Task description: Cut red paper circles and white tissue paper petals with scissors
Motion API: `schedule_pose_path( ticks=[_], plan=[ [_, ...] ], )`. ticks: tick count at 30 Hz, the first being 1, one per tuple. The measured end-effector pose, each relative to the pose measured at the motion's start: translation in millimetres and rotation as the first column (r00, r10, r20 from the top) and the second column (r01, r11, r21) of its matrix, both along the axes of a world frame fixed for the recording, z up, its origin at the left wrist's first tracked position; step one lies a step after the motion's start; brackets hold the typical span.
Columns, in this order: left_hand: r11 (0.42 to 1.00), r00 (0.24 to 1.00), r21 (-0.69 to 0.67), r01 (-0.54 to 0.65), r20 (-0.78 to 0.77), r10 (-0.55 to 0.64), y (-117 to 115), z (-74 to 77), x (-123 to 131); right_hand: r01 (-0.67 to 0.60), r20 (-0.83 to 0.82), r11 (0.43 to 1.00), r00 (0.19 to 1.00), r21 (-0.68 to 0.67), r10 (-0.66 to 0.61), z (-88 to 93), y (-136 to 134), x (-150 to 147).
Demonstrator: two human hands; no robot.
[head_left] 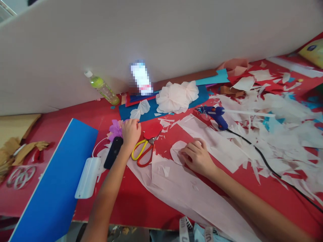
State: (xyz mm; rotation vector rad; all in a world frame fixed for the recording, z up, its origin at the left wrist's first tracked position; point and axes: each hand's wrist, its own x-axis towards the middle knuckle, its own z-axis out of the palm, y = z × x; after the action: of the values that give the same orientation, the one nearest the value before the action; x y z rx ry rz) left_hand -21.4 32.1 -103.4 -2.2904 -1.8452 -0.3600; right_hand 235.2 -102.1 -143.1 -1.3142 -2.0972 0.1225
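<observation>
My right hand (198,155) has its fingers curled and pinched at the edge of a pale, rounded paper petal (177,152), low over the table. My left hand (131,133) reaches down beside a purple paper flower (115,129); its fingers bend downward and their tips are hidden, so any hold is unclear. Just right of it lie scissors (145,152) with one yellow and one red handle, their blades partly over a red paper piece (152,130). A dark phone (113,153) lies by my left wrist. Long pale paper (174,185) spreads between my forearms.
White ruffled paper flowers (176,96) rest on blue paper (204,95). A blue glue gun (217,116) trails a black cord (262,155) across heaped scraps. A bottle (104,90) and lit phone (141,79) lean at the wall. At left are a white device (88,178) and blue board (54,183).
</observation>
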Motion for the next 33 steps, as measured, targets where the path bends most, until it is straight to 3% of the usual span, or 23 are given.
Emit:
schedule_pose_path(
  ticks=[3,8,15,22,27,30,33],
  plan=[
    [0.997,0.996,-0.004,-0.082,-0.019,0.082,28.1,-7.5,-13.5,-0.010,-0.001,1.000,1.000,-0.009,0.010,-0.2,-0.5,-1.4],
    [0.990,0.993,-0.094,-0.105,-0.068,0.099,57.6,-18.7,-18.3,-0.019,0.059,1.000,0.998,0.014,0.018,2.0,-2.9,-4.7],
    [0.989,0.985,-0.008,-0.147,-0.093,0.146,73.5,-24.7,-16.4,-0.006,0.088,0.998,0.996,0.065,0.001,2.1,-4.2,-7.3],
    [0.991,0.987,-0.047,-0.128,-0.101,0.123,82.5,-22.1,-20.0,0.002,0.142,0.996,0.990,0.087,-0.014,-0.1,-3.6,-6.0],
    [0.999,0.998,0.048,0.001,-0.069,0.002,59.4,-5.4,-17.7,0.064,0.130,0.993,0.989,0.095,-0.076,0.2,-2.2,-2.3],
    [0.981,0.982,0.048,0.189,-0.040,-0.187,21.1,7.9,-4.8,0.116,0.136,0.982,0.981,0.147,-0.136,2.6,0.4,3.9],
    [0.902,0.903,-0.054,0.429,-0.002,-0.429,-25.1,13.5,15.7,0.145,0.179,0.968,0.967,0.205,-0.182,5.5,2.6,10.8]
  ],
)
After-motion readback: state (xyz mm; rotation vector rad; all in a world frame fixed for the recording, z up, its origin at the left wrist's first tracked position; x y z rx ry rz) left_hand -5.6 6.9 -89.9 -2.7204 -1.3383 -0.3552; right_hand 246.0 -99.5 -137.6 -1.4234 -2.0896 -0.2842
